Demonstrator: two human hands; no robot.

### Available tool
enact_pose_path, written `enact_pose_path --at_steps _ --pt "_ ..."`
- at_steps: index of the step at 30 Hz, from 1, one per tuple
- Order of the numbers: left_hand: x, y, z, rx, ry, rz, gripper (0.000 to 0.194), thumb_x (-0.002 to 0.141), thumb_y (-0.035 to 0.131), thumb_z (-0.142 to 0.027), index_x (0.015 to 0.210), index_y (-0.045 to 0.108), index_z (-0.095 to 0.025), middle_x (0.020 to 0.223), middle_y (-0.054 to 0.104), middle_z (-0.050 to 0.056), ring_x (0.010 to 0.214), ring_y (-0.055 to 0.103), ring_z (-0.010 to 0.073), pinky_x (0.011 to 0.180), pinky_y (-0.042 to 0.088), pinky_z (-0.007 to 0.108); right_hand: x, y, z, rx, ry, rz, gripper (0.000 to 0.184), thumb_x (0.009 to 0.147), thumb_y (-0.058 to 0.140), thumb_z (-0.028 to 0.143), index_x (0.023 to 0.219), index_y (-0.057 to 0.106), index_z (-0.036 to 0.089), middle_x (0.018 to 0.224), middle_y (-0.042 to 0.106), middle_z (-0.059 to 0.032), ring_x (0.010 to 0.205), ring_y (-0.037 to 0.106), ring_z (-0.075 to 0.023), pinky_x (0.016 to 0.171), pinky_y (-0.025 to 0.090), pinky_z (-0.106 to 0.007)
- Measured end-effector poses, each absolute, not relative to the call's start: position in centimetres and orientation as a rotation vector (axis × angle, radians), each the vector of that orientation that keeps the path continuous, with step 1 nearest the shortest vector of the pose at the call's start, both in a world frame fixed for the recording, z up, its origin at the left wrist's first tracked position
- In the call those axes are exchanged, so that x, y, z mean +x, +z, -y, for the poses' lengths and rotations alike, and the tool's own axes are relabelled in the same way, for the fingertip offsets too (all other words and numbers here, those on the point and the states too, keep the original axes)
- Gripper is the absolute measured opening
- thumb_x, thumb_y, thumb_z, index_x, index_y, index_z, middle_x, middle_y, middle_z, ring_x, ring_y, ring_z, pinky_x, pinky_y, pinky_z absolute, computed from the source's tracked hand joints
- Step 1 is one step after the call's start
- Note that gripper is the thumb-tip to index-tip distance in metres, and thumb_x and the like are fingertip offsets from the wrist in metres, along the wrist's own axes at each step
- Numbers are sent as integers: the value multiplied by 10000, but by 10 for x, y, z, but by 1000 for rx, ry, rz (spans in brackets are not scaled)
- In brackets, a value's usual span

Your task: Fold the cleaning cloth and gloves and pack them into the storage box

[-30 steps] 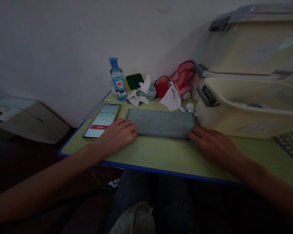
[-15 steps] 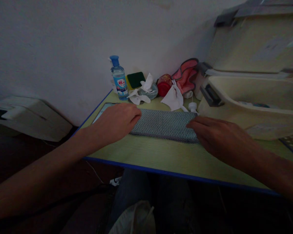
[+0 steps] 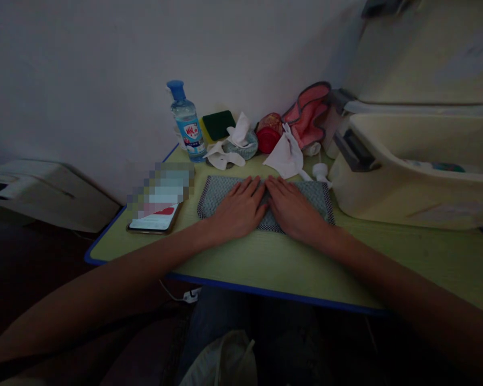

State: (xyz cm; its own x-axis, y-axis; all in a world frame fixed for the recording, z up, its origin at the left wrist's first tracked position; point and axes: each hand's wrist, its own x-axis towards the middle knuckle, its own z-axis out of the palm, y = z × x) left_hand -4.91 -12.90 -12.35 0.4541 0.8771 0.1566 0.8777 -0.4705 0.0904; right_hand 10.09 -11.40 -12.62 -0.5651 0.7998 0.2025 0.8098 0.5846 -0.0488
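Note:
A grey-blue woven cloth (image 3: 215, 194) with a dark checked edge lies folded in a long strip on the table. Flat on its middle rests my left hand (image 3: 241, 206), fingers stretched forward. My right hand (image 3: 292, 209) lies flat on the cloth just beside it, the fingertips of both hands almost meeting. Neither hand grips anything. Part of the cloth is hidden beneath the palms. To the left of the cloth lies a phone (image 3: 155, 221) with its screen lit and partly blurred out.
Behind the cloth stand a blue-capped detergent bottle (image 3: 191, 128), a green and yellow sponge (image 3: 218, 125), crumpled white tissues (image 3: 285, 155), a red-lidded jar (image 3: 268, 138) and a pink cloth (image 3: 309, 115). An open cream storage box (image 3: 406, 195) is at the right of the table (image 3: 241, 262).
Both hands have come inward from the cloth's two ends, and their fingers have gone from pinched to flat on its middle. The phone shows more fully now.

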Motion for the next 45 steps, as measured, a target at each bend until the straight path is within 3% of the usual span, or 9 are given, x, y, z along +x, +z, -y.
enact_pose_path --at_steps 11,19,31,39,45 --pt "-61 -118 124 -2717 -130 1651 567 939 230 -464 1429 257 -180 1519 200 87 1398 175 286 1129 177 460 108 -121 114 -1402 -43 2694 571 929 215 317 1410 292 18 1472 298 -152 1366 245 -294 1092 249 -488" --pt "-78 -119 124 -2637 -66 1733 610 929 239 -504 1440 232 -170 1524 190 83 1404 152 273 1139 170 422 126 -119 115 -1422 -9 2699 638 929 238 471 1419 300 67 1493 266 -126 1370 227 -296 1104 251 -437" --pt "-95 -120 123 -2591 -62 1842 630 912 232 -548 1448 208 -218 1532 170 47 1396 116 344 1130 152 474 143 -119 121 -1462 -2 2723 660 930 229 474 1422 275 36 1500 229 -148 1378 201 -293 1118 226 -430" --pt "-97 -116 115 -2604 -13 1808 597 928 229 -509 1447 206 -215 1530 176 61 1400 125 320 1131 150 464 141 -122 135 -1495 -79 2693 655 931 220 463 1415 288 25 1491 248 -167 1372 216 -298 1106 246 -450" --pt "-94 -117 124 -2481 -114 1866 592 935 226 -486 1409 305 -141 1501 221 170 1381 210 332 1107 219 456 141 -122 145 -1501 -82 2673 642 928 218 460 1406 317 42 1481 269 -164 1366 234 -297 1101 257 -460"
